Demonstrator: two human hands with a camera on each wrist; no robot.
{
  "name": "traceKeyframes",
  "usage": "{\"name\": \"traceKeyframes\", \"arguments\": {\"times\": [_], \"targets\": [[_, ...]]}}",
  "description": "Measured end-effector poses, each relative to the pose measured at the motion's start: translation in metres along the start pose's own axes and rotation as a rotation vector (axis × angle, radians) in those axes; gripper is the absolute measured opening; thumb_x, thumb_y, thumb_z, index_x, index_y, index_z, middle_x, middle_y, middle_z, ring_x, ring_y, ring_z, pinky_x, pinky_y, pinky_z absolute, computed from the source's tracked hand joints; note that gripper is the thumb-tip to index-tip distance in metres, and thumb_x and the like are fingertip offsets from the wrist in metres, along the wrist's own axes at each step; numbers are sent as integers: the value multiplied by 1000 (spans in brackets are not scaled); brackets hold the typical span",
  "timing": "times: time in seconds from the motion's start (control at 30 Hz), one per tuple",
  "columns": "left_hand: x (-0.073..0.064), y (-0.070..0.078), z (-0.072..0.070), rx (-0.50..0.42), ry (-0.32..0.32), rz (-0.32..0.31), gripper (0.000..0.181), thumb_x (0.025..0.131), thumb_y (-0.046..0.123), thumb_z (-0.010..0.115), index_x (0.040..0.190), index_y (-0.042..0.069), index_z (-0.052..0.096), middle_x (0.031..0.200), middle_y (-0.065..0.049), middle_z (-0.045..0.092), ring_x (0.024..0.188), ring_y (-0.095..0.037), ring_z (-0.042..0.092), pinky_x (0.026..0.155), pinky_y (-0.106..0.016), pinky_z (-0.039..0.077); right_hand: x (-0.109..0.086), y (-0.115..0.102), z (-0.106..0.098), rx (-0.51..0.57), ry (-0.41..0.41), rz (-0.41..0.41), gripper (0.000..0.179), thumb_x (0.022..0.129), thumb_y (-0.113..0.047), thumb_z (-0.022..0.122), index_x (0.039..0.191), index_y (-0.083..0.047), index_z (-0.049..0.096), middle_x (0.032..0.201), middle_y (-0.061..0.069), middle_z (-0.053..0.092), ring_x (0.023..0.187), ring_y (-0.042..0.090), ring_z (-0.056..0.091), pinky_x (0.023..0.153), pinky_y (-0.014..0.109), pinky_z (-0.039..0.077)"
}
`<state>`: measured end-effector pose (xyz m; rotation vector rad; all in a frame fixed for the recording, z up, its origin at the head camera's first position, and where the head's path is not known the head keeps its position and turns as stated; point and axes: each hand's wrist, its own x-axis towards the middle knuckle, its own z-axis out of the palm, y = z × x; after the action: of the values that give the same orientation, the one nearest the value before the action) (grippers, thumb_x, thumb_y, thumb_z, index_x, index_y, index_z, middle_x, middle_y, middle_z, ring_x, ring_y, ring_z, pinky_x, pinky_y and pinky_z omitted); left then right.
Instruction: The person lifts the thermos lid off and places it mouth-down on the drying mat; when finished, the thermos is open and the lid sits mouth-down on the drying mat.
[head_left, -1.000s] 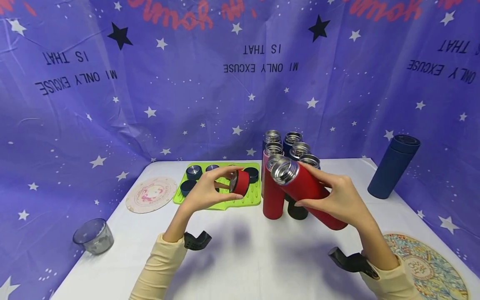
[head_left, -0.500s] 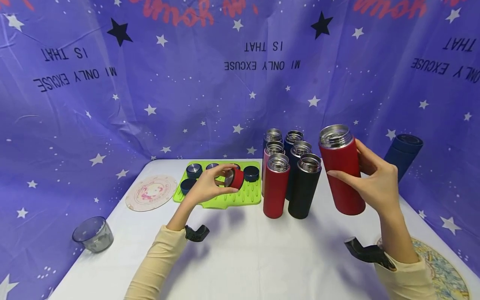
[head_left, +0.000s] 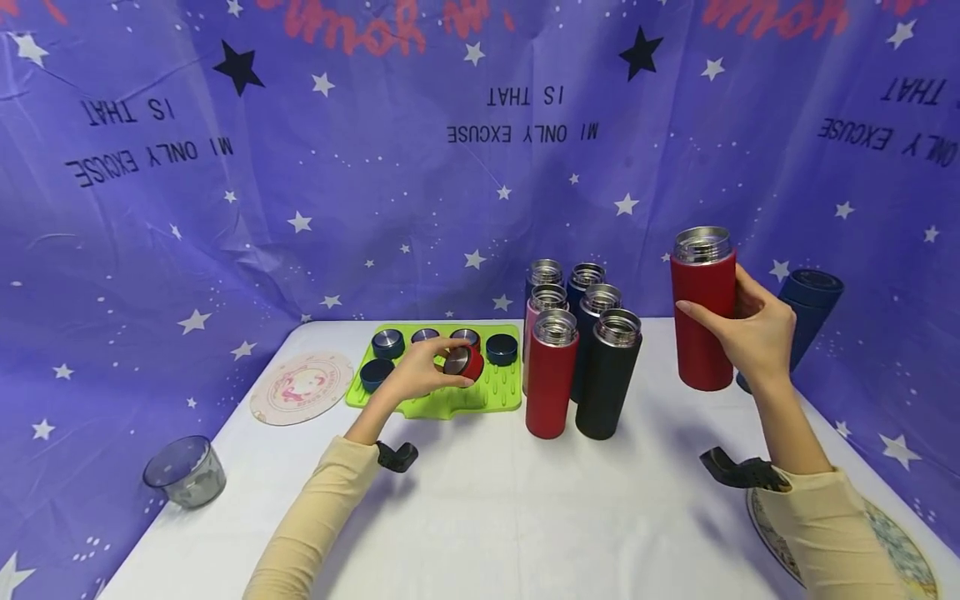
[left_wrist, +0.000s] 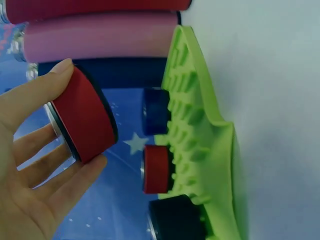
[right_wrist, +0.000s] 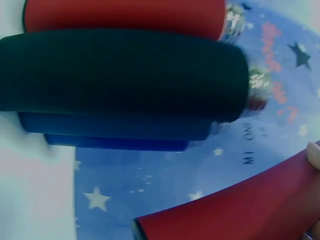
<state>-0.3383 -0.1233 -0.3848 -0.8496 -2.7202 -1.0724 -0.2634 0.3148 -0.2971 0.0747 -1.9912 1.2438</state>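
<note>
My left hand (head_left: 417, 371) pinches a red bottle cap (left_wrist: 86, 114) between thumb and fingers, its metal inner side toward the palm. The cap hovers just over the green drying mat (head_left: 495, 398), where several other caps lie, among them a black cap (head_left: 502, 350) and a dark blue cap (head_left: 376, 374). On the right, my right hand (head_left: 759, 337) grips an uncapped red thermos bottle (head_left: 703, 321) upright, raised above the table. Left of it stand several uncapped bottles, with a red bottle (head_left: 551, 383) and a black bottle (head_left: 609, 387) in front and a pink bottle (left_wrist: 100, 39) behind.
A capped blue bottle (head_left: 812, 292) stands behind my right hand. At the left table edge is a clear glass bowl (head_left: 187, 475), with a round pink-patterned mat (head_left: 300, 388) beyond it. My right sleeve partly covers a patterned round mat (head_left: 900, 542).
The red bottle in my right hand went from tilted over the standing bottles to upright, moving right and away from them. My left hand lowered slightly toward the green mat, turning the cap.
</note>
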Motion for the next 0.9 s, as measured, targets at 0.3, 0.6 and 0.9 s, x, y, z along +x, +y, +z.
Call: {"name": "traceKeyframes", "arguments": {"times": [0.3, 0.6, 0.9], "targets": [[16, -15, 8, 97, -43, 86, 67, 71, 21, 87, 129, 1, 60, 113, -11, 65, 100, -29, 61, 81, -42, 54, 24, 38, 22, 21, -92, 177, 73, 79, -29, 81, 143, -22, 46, 130, 8, 60, 98, 5, 59, 91, 29, 52], [29, -28, 18, 132, -78, 58, 64, 71, 21, 88, 126, 2, 62, 119, -12, 65, 106, -27, 62, 87, -42, 52, 36, 65, 49, 49, -182, 262, 85, 78, -37, 80, 143, -12, 31, 137, 18, 52, 114, 25, 55, 101, 48, 44], [33, -36, 25, 140, -116, 1, 62, 73, 22, 86, 127, 2, 61, 120, -12, 64, 106, -27, 61, 87, -39, 53, 39, 91, 74, 35, -244, 298, 92, 77, -34, 82, 142, -3, 24, 137, 25, 49, 120, 38, 51, 103, 53, 41]]}}
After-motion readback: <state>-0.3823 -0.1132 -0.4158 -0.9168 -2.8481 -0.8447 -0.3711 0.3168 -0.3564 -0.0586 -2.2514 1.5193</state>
